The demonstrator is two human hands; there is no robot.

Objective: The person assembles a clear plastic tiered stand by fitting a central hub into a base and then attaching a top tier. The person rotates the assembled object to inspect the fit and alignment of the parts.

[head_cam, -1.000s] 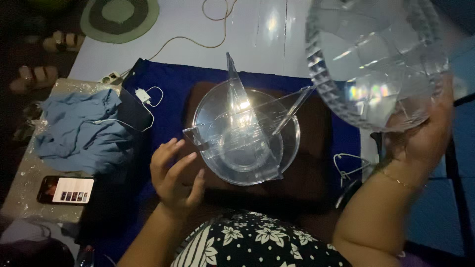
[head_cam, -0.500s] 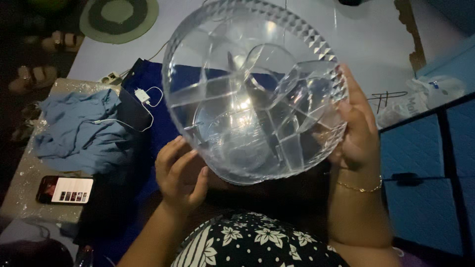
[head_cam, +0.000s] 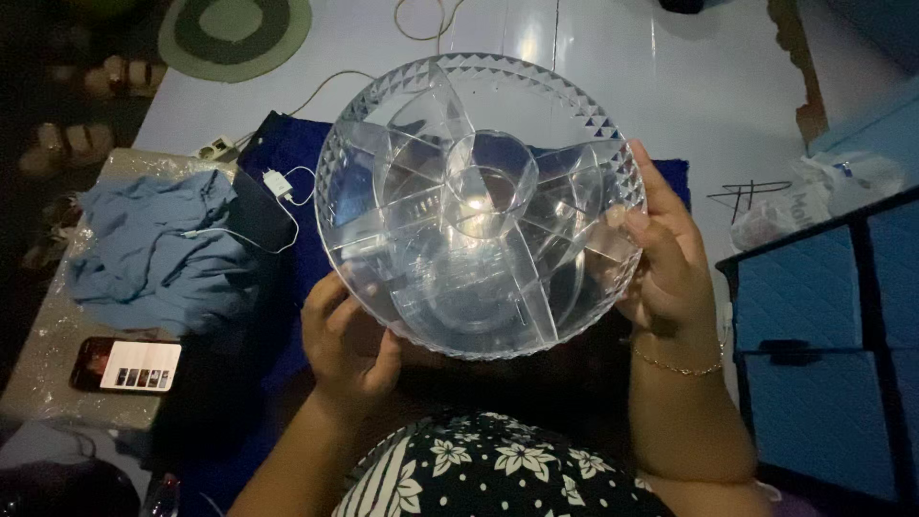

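So there's one big round clear plastic tray [head_cam: 536, 124] with a faceted diamond-pattern rim, split by dividers into wedge sections around one round centre cup, and both hands are on it. The right hand [head_cam: 670, 263] is clamped on the right edge, fingers up along the rim, one thin gold bracelet [head_cam: 675, 365] on that wrist. The left hand [head_cam: 347, 337] sits under the lower-left edge, fingers curled up against the underside, touching it; I can't tell how firm the grip is. The tray is held up over a dark blue cloth [head_cam: 297, 153], and through it you can see a second clear bowl-like piece underneath. Off to the left: one phone [head_cam: 129, 366] with a lit screen, one crumpled blue garment [head_cam: 144, 249], and one white charger [head_cam: 280, 184] with its cable.
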